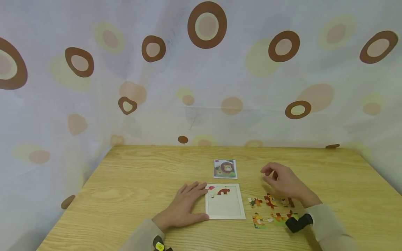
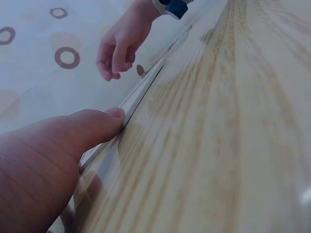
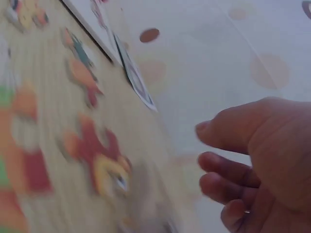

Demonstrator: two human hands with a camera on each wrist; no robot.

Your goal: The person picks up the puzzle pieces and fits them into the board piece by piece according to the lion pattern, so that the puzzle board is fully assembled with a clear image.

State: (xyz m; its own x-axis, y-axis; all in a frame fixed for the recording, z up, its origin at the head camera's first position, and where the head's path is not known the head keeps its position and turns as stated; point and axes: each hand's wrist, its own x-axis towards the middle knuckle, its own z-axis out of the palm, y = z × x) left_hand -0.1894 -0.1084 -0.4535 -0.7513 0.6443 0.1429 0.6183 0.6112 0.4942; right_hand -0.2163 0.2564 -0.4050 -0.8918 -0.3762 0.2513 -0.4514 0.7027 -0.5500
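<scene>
A white puzzle tray (image 1: 224, 209) lies flat on the table, with joined pieces (image 1: 223, 191) of pink and red-brown along its top. My left hand (image 1: 184, 208) rests at the tray's left side, fingers spread; its thumb (image 2: 99, 127) touches the tray edge in the left wrist view. Right of the tray, my right hand (image 1: 285, 181) hovers above the table with fingers loosely bent and nothing between thumb and fingertips. Loose jigsaw pieces lie below it, among them a red-brown one with an animal's eye (image 1: 270, 201) and a yellow-orange one (image 1: 258, 221).
Behind the tray lies a small lion picture card (image 1: 225, 169). A green and orange piece (image 1: 255, 202) sits close to the tray's right edge. The wooden table (image 1: 141, 174) ends at a patterned cloth wall (image 1: 169, 122).
</scene>
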